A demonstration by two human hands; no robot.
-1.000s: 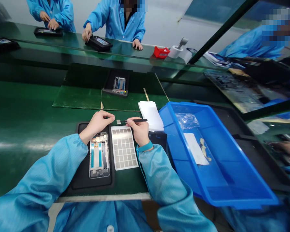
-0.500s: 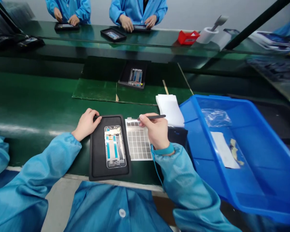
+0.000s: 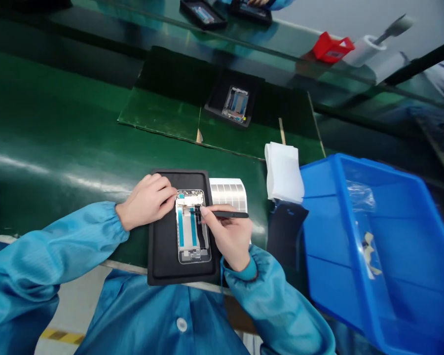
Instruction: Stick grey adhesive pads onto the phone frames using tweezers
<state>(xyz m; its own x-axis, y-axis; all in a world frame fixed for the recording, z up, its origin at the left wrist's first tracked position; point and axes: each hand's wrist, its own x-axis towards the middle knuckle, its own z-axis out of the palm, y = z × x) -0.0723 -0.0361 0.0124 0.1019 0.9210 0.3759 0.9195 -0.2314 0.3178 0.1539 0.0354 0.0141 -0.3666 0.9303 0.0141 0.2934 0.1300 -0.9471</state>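
Observation:
A phone frame with blue strips and a metal top section lies in a black rubber tray. My left hand holds the frame's upper left edge. My right hand is shut on black tweezers, whose tip reaches the upper middle of the frame. Whether a small piece sits at the tip is too small to tell. Just beyond the tray lies a sheet of silver labels, its lower part hidden behind my right hand.
A stack of white paper and a black pad lie right of my hands, beside a blue plastic bin holding plastic film and paper. Ahead, another tray with a phone frame sits on a green mat.
My left hand has moved from the tray's edge onto the phone frame. My right hand has moved from the label sheet to over the frame, bringing the tweezers with it. The view has shifted.

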